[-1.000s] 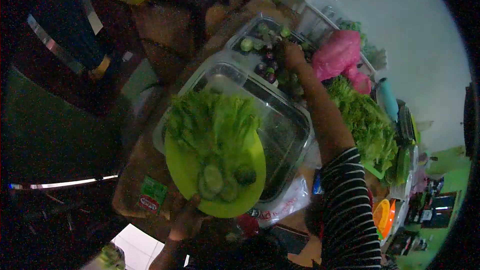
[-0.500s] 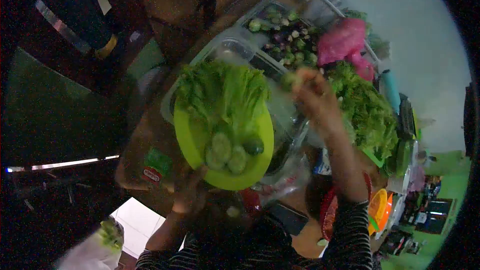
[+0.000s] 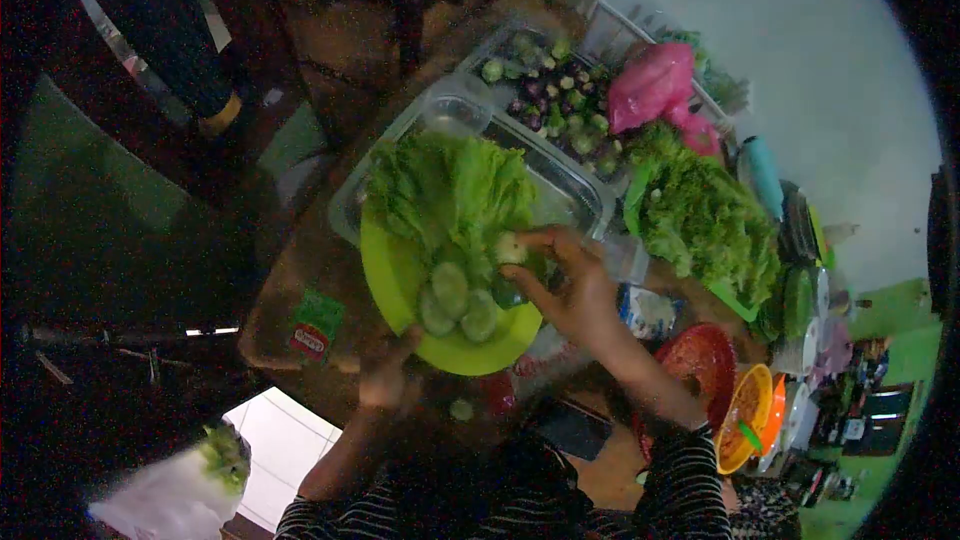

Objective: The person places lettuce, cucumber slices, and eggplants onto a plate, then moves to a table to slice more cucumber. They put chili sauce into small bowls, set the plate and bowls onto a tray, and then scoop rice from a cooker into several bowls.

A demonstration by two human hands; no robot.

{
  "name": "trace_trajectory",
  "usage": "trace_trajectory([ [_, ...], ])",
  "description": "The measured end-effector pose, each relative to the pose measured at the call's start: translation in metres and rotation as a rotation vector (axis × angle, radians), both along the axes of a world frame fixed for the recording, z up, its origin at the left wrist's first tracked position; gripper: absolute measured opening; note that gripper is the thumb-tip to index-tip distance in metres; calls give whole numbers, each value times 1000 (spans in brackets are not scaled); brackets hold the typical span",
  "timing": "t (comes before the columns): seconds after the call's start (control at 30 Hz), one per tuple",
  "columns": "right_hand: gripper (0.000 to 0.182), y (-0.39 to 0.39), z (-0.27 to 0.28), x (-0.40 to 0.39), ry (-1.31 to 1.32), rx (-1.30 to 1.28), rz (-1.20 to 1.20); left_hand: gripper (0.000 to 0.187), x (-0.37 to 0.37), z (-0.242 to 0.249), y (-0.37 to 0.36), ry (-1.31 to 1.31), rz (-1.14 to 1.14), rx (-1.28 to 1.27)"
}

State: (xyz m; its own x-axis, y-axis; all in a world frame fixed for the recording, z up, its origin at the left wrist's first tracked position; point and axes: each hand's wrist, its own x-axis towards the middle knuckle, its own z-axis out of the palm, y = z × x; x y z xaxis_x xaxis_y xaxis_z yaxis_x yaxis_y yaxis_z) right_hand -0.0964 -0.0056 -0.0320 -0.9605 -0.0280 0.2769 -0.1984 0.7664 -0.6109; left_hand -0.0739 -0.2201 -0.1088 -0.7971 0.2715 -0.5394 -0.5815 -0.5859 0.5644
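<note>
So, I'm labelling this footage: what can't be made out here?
All in the head view:
Pink bag: its contents, hidden by the plastic.
Left hand: its grip at the plate, blurred and dark.
Right hand: full shape of the pale piece it pinches, partly covered by fingers.
Green packet: its print, too small and blurred.
Pale bag: lower part, cut off by bottom edge.

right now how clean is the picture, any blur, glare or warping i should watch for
Head view: dim and grainy, darkest at left; left hand smeared and soft at the plate; floor tiles bleached bright; shiny glints along the clear tray's rim; wide-lens bending toward the edges, corners black; distant clutter at right too small and soft to read.
</note>
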Motion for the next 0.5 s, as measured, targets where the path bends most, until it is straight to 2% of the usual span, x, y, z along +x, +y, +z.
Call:
trace_trajectory([
  [0.07,32,0,6,1,42,143,-15,37,1,8,1,-46,8,-56],
  [0.2,30,1,6,2,91,85,-33,37,-1,13,4,-17,11,-88],
  [0.27,30,-1,11,10,75,118,-64,36,-3,4,4,16,0,-76],
  [0.43,31,-15,11,17,-41,-7,-57,35,-5,-6,5,34,-31,-100],
  [0.5,34,-15,13,19,-82,20,-22,34,-4,-19,0,114,-113,-314],
])
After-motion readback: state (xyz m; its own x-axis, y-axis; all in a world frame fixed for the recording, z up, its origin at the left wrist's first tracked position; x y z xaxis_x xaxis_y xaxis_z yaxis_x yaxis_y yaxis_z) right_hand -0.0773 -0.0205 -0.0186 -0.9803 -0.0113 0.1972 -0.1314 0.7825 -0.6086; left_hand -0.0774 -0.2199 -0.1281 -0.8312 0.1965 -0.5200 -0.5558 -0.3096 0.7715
